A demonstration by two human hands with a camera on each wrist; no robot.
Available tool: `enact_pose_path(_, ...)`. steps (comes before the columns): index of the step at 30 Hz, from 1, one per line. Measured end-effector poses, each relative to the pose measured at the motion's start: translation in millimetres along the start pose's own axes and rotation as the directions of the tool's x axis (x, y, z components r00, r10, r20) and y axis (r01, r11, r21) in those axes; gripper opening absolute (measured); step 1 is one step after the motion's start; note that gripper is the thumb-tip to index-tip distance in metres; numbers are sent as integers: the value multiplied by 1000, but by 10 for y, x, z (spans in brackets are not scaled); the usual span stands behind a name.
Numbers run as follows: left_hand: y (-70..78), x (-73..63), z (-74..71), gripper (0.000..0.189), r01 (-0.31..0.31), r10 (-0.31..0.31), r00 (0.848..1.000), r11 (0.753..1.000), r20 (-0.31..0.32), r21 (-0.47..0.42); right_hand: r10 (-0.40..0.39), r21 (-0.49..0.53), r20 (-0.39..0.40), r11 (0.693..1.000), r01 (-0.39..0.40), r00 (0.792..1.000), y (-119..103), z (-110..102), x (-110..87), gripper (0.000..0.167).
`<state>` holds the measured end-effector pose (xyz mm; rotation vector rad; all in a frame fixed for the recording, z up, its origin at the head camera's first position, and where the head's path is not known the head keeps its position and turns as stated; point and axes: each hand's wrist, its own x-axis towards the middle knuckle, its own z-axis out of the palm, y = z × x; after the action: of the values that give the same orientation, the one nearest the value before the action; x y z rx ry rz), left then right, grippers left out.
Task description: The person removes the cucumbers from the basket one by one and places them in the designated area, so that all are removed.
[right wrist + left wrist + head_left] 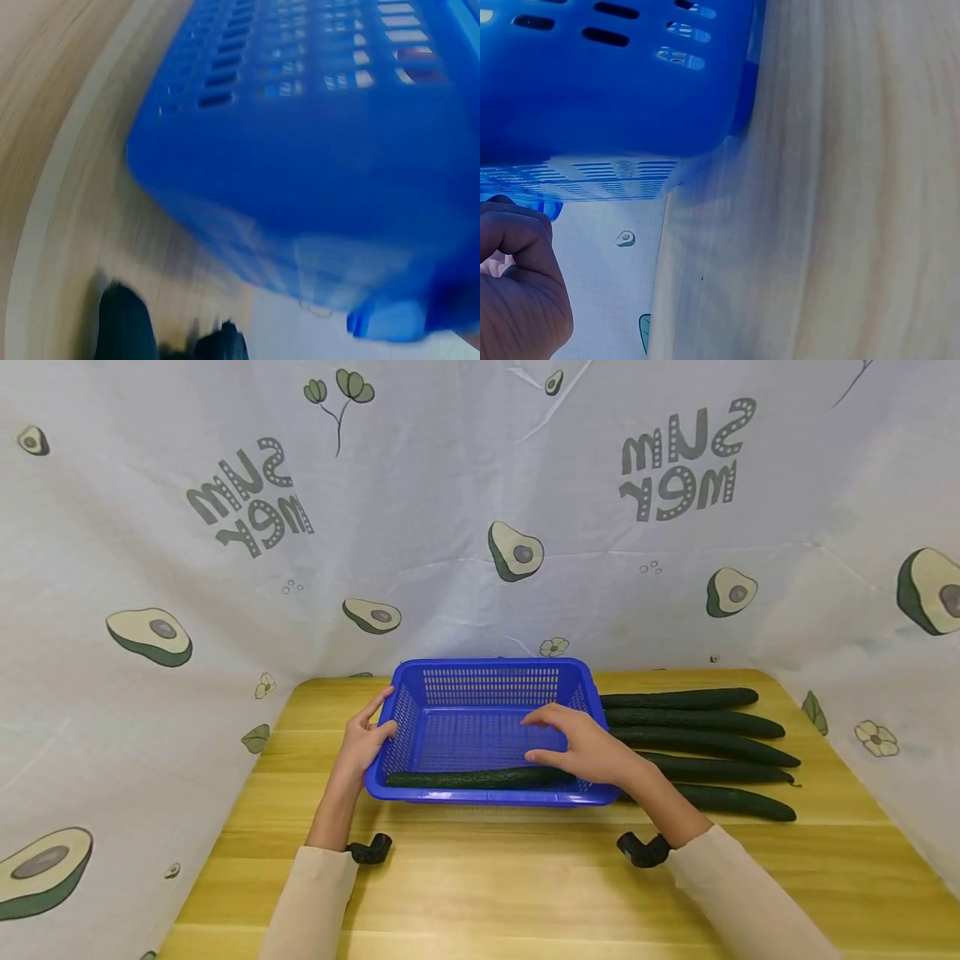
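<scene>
A blue plastic basket (487, 797) with slotted walls stands on the table. My left hand (360, 747) grips its left rim, the thumb over the inner side. In the left wrist view that hand (521, 292) shows curled fingers beside the basket wall (607, 105). One long dark green cucumber (465, 779) lies inside along the near wall. Above its right end is my right hand (588, 747), thumb and fingers spread apart with nothing between them. The right wrist view shows only the basket's outer corner (300, 165) clearly, and this view is blurred.
Several more cucumbers (705, 744) lie side by side to the right of the basket, their left ends hidden by it and my right arm. Beneath everything is a wooden table (487, 877). A pale curtain (450, 485) printed with avocados hangs behind.
</scene>
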<state>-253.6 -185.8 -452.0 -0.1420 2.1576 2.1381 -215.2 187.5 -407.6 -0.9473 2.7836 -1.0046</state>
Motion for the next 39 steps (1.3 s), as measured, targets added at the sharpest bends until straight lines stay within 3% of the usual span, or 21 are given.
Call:
enact_pose_path(16,1,5,8,76,-9,9,1000,1000,1,-10,-28,-41,196,998,37,980,-161,289,327,58)
enact_pose_path(23,8,21,17,76,-5,5,1000,1000,8,11,32,-64,241,998,-17,970,-142,353,348,62)
enact_pose_path(30,36,2,12,77,16,-16,1000,1000,6,3,30,-109,316,994,5,948,-123,414,349,63)
enact_pose_path(39,18,9,5,76,20,-20,1000,1000,-3,-6,-20,-157,414,983,93,910,-86,469,406,46)
